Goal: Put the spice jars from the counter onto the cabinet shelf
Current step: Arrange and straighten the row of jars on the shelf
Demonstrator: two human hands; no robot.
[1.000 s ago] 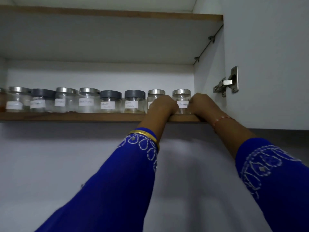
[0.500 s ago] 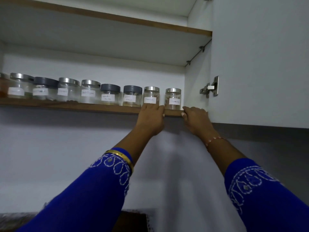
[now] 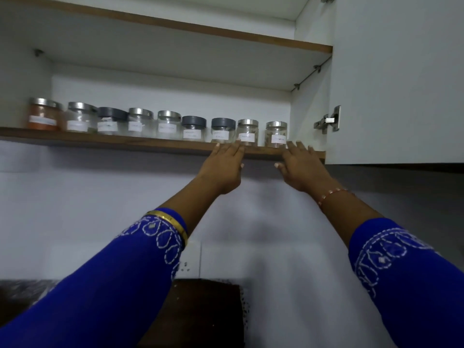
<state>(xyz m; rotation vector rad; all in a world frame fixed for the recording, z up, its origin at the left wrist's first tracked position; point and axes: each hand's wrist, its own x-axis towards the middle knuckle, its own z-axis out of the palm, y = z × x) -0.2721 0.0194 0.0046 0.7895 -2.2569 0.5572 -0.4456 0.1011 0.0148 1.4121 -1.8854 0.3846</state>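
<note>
The open cabinet's wooden shelf (image 3: 100,141) carries nine labelled spice jars (image 3: 169,125) in a row, standing upright along its front edge. Below its right end, the left hand (image 3: 224,168) and right hand (image 3: 302,169) reach up with fingers straight and spread, holding nothing, fingertips at the shelf edge just beneath the last two jars.

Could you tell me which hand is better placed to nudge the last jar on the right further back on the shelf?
The right hand, I think. Its open fingers lie at the shelf edge just below the rightmost jar, while the left hand sits under the neighbouring jar.
</note>
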